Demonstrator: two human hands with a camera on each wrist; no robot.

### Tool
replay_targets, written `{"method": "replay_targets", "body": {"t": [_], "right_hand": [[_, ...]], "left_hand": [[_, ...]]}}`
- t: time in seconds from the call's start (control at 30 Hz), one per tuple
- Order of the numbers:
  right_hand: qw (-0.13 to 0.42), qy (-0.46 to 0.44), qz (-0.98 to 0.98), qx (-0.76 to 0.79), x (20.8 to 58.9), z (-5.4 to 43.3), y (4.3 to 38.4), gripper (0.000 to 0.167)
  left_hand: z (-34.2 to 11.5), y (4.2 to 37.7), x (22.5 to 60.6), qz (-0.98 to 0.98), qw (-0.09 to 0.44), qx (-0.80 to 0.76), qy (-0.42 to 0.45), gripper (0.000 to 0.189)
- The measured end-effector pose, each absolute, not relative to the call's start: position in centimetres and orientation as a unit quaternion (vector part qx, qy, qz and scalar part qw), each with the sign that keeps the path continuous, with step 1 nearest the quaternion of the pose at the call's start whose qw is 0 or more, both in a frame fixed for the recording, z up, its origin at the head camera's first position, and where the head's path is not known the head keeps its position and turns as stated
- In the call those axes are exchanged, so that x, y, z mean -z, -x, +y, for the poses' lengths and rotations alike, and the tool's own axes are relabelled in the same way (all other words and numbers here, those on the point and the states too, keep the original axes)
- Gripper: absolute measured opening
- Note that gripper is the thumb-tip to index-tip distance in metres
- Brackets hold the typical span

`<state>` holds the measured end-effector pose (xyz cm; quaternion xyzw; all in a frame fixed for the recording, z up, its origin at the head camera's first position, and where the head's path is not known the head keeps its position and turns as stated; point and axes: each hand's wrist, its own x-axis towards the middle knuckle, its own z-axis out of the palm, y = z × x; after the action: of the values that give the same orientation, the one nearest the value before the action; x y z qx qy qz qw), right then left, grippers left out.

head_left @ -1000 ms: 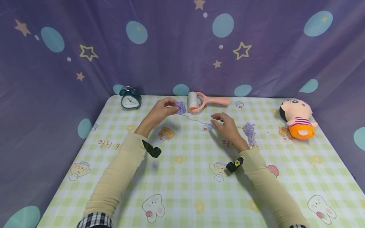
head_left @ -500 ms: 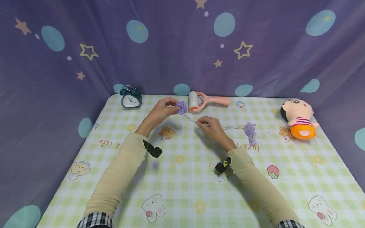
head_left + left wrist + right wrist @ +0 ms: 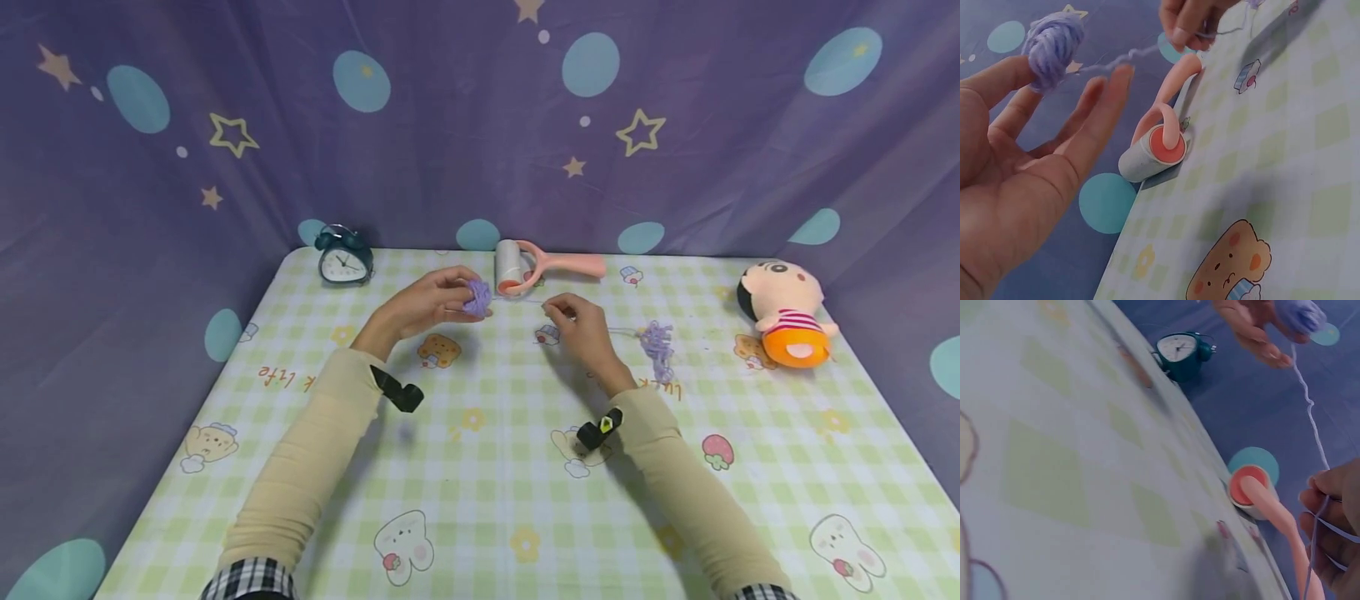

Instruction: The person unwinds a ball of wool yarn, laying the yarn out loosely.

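A small ball of purple yarn (image 3: 477, 297) is pinched at the fingertips of my left hand (image 3: 427, 307), held above the table; in the left wrist view the ball (image 3: 1054, 50) sits between thumb and forefinger while the other fingers extend. From it a strand (image 3: 1310, 403) runs across to my right hand (image 3: 588, 333), which pinches it between thumb and fingertips. Beyond the right hand the strand leads on to a loose tangle of purple yarn (image 3: 657, 350) lying on the table.
A pink-handled lint roller (image 3: 508, 267) lies at the table's back edge, just behind the hands. A dark green alarm clock (image 3: 345, 258) stands at the back left. A plush doll (image 3: 787, 312) lies at the right. The checked tablecloth (image 3: 480, 483) covers the table.
My right hand moved left along the strand, then back right and slightly up. The left hand has turned, its lower fingers now spread out from the yarn ball.
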<state>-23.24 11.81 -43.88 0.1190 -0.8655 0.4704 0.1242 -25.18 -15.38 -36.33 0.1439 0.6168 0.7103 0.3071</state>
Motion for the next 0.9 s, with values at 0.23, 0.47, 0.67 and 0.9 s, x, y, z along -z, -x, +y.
{"method": "replay_targets", "body": {"t": [0.23,0.47,0.67,0.9], "right_hand": [[0.173,-0.084,-0.851,-0.488,43.0,13.2,23.5,0.021],[0.216,-0.069,-0.833,-0.504,42.6,14.6,23.7,0.021],[0.261,-0.060,-0.807,-0.526,42.5,16.0,24.0,0.020],[0.253,-0.031,-0.806,-0.534,42.7,17.7,23.5,0.021]], "left_hand": [[-15.5,25.3,36.7,0.633,0.333,-0.683,-0.148,0.018],[-15.5,25.3,36.8,0.694,0.300,-0.639,-0.141,0.035],[-15.5,25.4,37.0,0.712,0.265,-0.637,-0.129,0.033],[-15.6,25.6,37.1,0.692,0.220,-0.677,-0.115,0.024]]}}
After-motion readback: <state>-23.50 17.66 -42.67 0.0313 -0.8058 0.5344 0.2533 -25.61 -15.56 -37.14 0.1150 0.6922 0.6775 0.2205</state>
